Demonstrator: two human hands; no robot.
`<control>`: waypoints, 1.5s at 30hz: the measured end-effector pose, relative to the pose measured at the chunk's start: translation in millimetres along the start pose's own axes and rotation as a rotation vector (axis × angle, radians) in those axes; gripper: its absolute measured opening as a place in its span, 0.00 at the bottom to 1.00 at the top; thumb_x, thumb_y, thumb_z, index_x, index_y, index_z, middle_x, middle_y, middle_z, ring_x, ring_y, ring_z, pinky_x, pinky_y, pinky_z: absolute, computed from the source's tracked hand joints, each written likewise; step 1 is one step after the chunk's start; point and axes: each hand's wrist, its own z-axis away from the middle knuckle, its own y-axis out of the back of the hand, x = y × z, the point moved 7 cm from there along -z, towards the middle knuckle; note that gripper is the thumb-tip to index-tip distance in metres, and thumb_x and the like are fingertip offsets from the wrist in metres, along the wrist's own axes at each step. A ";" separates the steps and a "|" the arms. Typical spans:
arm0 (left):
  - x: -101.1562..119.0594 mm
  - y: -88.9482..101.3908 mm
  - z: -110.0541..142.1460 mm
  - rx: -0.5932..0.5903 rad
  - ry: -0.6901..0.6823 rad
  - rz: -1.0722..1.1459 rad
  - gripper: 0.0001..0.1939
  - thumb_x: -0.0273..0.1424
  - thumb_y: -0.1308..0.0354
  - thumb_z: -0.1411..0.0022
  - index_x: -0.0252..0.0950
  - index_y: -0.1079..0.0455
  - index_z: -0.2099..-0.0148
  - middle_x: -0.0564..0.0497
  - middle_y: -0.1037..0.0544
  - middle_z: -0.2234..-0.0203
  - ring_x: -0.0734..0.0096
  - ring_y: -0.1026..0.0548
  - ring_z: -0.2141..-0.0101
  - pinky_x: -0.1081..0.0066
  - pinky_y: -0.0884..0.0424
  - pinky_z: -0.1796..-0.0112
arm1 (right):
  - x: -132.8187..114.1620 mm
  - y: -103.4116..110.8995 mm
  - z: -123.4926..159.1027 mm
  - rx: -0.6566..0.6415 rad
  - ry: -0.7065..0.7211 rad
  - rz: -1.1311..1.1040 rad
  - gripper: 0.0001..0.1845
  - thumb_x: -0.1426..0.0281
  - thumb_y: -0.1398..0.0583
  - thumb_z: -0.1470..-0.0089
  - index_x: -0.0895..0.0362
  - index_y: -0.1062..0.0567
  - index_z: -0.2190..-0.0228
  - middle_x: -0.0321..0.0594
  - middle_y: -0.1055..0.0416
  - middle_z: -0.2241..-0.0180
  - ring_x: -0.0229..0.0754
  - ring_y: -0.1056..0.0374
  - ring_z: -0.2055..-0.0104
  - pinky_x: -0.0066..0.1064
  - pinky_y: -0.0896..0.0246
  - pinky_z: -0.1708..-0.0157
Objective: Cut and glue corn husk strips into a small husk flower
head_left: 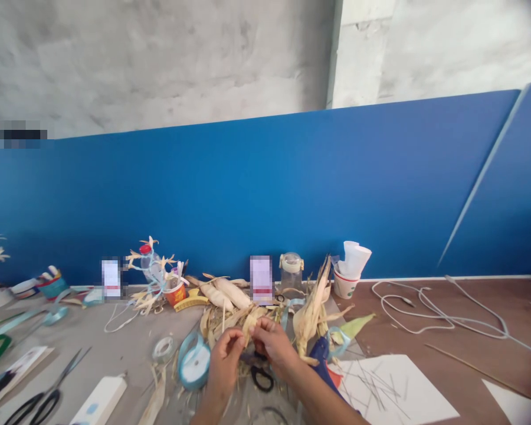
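Between my hands is a small strip of dry corn husk (249, 324). My left hand (225, 357) pinches at its lower left side, fingertips pressed together. From the right, my right hand (269, 342) has its fingers closed on the same strip. A heap of pale husks (230, 292) lies just behind, and a taller bunch of dry husks (310, 319) rises to the right. Beside my left wrist stands a light blue ribbon roll (194, 361). Black scissor handles (262, 378) show on the table between my forearms.
Open scissors (48, 389) and a white power bank-like box (100, 401) lie left. A blue glue gun (321, 360) is right of my forearm, near white paper (398, 383) with thin wires. Cups, a lidded jar (291, 271) and white cables (429, 307) line the blue partition (265, 189).
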 end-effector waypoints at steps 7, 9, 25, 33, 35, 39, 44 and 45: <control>-6.9 2.8 -1.2 0.051 0.053 0.022 0.17 0.45 0.40 0.53 0.36 0.29 0.73 0.52 0.28 0.81 0.66 0.31 0.76 0.69 0.34 0.72 | -10.6 6.4 -0.6 0.092 0.059 -0.028 0.12 0.65 0.36 0.65 0.57 0.33 0.83 0.26 0.44 0.91 0.29 0.52 0.86 0.24 0.61 0.83; -6.2 3.4 -1.2 0.062 0.044 0.026 0.17 0.46 0.39 0.53 0.36 0.29 0.74 0.52 0.28 0.82 0.65 0.31 0.77 0.68 0.34 0.72 | -12.5 10.3 -1.6 0.113 0.067 -0.057 0.11 0.65 0.37 0.64 0.57 0.33 0.83 0.25 0.45 0.91 0.29 0.53 0.86 0.24 0.61 0.83; -10.1 31.3 -3.9 0.299 -0.009 -0.030 0.21 0.50 0.40 0.53 0.35 0.28 0.71 0.50 0.26 0.78 0.63 0.29 0.74 0.67 0.32 0.69 | -37.0 -38.7 53.4 -0.304 0.079 1.833 0.21 0.78 0.42 0.59 0.60 0.26 0.59 0.55 0.27 0.60 0.55 0.27 0.62 0.35 0.36 0.67; -14.4 32.5 -4.1 0.311 0.000 -0.014 0.21 0.50 0.40 0.54 0.36 0.28 0.71 0.51 0.27 0.80 0.64 0.29 0.75 0.67 0.32 0.71 | -23.6 -30.7 44.2 -0.298 0.143 1.880 0.21 0.79 0.42 0.61 0.58 0.26 0.60 0.55 0.28 0.58 0.57 0.27 0.65 0.36 0.35 0.69; -16.1 32.7 -4.6 0.313 0.003 0.000 0.21 0.51 0.40 0.54 0.36 0.28 0.71 0.51 0.27 0.80 0.64 0.29 0.75 0.68 0.32 0.71 | -21.6 -28.5 42.2 -0.290 0.164 1.852 0.20 0.79 0.44 0.60 0.58 0.26 0.62 0.53 0.27 0.60 0.55 0.27 0.65 0.35 0.36 0.69; -16.1 35.0 -4.8 0.335 0.008 0.011 0.23 0.52 0.40 0.55 0.35 0.28 0.71 0.51 0.27 0.81 0.64 0.29 0.76 0.68 0.32 0.71 | -24.7 -25.2 39.0 -0.267 0.161 1.808 0.20 0.80 0.44 0.60 0.58 0.25 0.62 0.53 0.25 0.62 0.55 0.27 0.63 0.35 0.38 0.68; -11.3 39.2 -2.4 0.390 0.019 0.007 0.24 0.54 0.41 0.56 0.35 0.28 0.71 0.51 0.26 0.81 0.63 0.28 0.76 0.67 0.32 0.70 | -44.0 -13.7 29.6 -0.086 0.144 1.517 0.16 0.76 0.46 0.55 0.59 0.27 0.62 0.49 0.24 0.69 0.49 0.28 0.66 0.31 0.42 0.70; -10.1 39.7 -1.9 0.401 0.020 0.009 0.25 0.54 0.41 0.57 0.35 0.28 0.71 0.51 0.26 0.81 0.63 0.28 0.76 0.67 0.32 0.71 | -45.1 -11.8 26.8 -0.066 0.134 1.407 0.15 0.77 0.46 0.55 0.59 0.27 0.62 0.46 0.25 0.71 0.45 0.29 0.69 0.29 0.43 0.72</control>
